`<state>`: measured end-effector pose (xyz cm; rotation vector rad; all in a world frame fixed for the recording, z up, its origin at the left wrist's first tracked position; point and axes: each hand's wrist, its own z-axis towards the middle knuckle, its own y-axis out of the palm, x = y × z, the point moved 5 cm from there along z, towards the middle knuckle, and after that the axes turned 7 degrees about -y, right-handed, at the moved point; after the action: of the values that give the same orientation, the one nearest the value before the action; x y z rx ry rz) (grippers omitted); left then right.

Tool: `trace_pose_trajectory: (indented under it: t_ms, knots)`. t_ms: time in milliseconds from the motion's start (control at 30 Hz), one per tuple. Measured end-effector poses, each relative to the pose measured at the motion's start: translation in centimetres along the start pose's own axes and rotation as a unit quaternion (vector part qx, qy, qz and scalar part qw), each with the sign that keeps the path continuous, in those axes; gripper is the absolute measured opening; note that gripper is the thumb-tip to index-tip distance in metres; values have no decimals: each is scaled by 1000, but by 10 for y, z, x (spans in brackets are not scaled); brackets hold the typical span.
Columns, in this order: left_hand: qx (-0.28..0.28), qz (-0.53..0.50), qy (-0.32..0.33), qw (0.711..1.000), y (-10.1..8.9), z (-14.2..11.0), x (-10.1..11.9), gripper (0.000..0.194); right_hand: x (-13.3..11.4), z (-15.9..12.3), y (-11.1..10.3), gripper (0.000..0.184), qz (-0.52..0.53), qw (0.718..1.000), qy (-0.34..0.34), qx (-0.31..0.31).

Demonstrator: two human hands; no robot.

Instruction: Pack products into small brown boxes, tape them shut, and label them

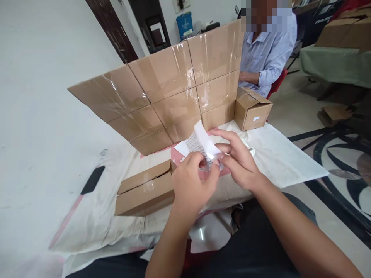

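A white sheet of paper with dark printed rows like a grid is bent upward between my two hands. My left hand pinches its lower edge between thumb and fingers. On the other side my right hand grips it with the thumb and bent fingers. Something glossy shows at the fingertips, too small to make out. Under the hands lies another white paper on a pink patch of the cloth, partly hidden. Just left of my left hand is a closed cardboard box.
A tall taped cardboard panel stands across the table. Behind it at the right sits a person, beside a small cardboard box. A black phone-like slab lies on the left of the cloth-covered table. A white object is partly hidden behind my right hand.
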<state>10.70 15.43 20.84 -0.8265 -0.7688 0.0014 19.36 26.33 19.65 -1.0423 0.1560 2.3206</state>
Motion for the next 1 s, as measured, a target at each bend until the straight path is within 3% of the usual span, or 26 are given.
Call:
trace_pose_trajectory:
  t_ms: [333, 533, 733, 1000]
  knots:
    - [-18, 68, -65, 995, -4, 0, -2, 19, -7, 8, 9, 53, -173, 976, -121, -51]
    - [-19, 86, -70, 994, -4, 2, -2, 15, -8, 8, 9, 57, -218, 965, -127, -64]
    - [-6, 82, -61, 995, -8, 1, 1, 29, -8, 7, 5, 55, -238, 961, -118, -75]
    - [-28, 143, -83, 986, -10, 2, -3, 29, -10, 8, 13, 68, -343, 918, -109, -168]
